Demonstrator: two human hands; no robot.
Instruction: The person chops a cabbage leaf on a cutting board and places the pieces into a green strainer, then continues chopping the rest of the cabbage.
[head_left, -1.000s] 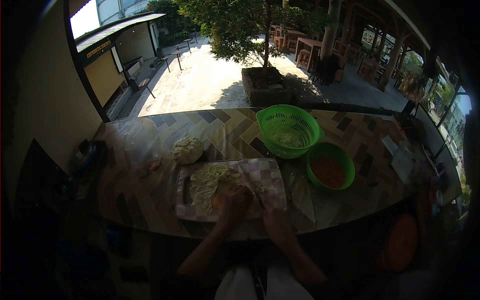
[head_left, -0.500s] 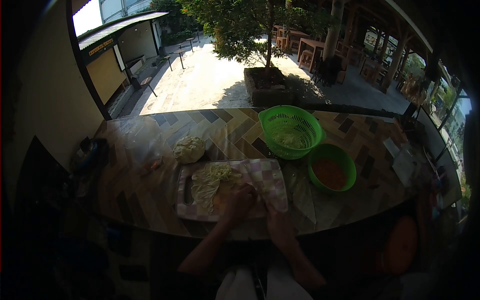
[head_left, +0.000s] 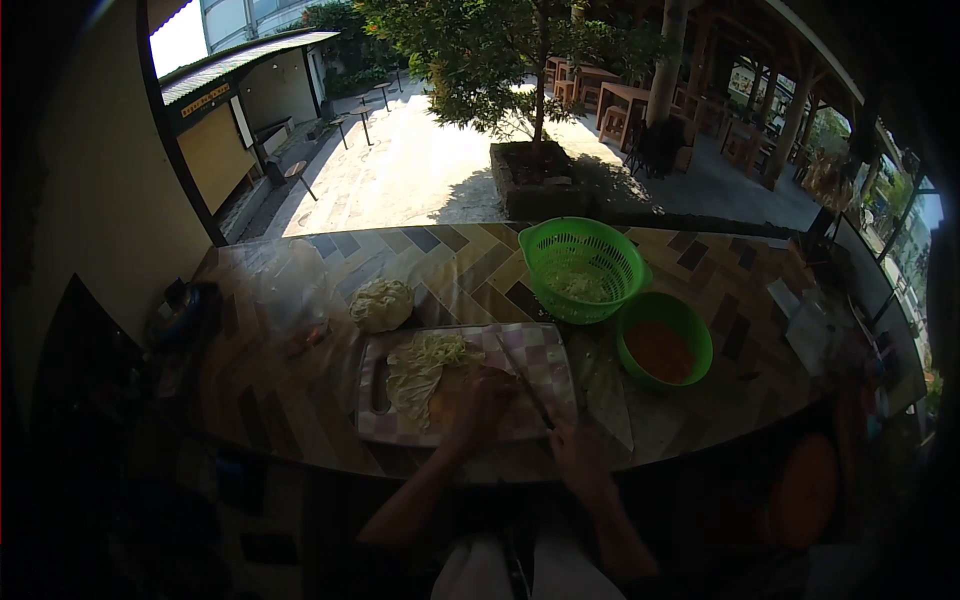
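Note:
A kitchen knife [head_left: 524,382] is in my right hand [head_left: 580,458], its blade slanting up and left over the right part of the checkered cutting board [head_left: 548,350]. My left hand [head_left: 483,402] is closed and pressed down on the cabbage in the board's middle; its fingertips are dark and partly hidden. Pale cabbage leaves [head_left: 412,388] lie flat to the left of that hand. On top of them rests a small heap of shredded cabbage [head_left: 445,349]. Behind the board sits a cabbage head [head_left: 382,304].
A green colander [head_left: 583,245] with pale shreds inside stands behind the board's right side. Beside it is a green bowl [head_left: 697,372] of orange contents. Clear plastic [head_left: 288,275] lies at the table's left. A tree planter [head_left: 545,185] stands beyond the table [head_left: 470,255].
The knife has swung away from my left hand, and its blade now shows clearly. My right hand has shifted slightly right and down. My left hand stays on the cabbage.

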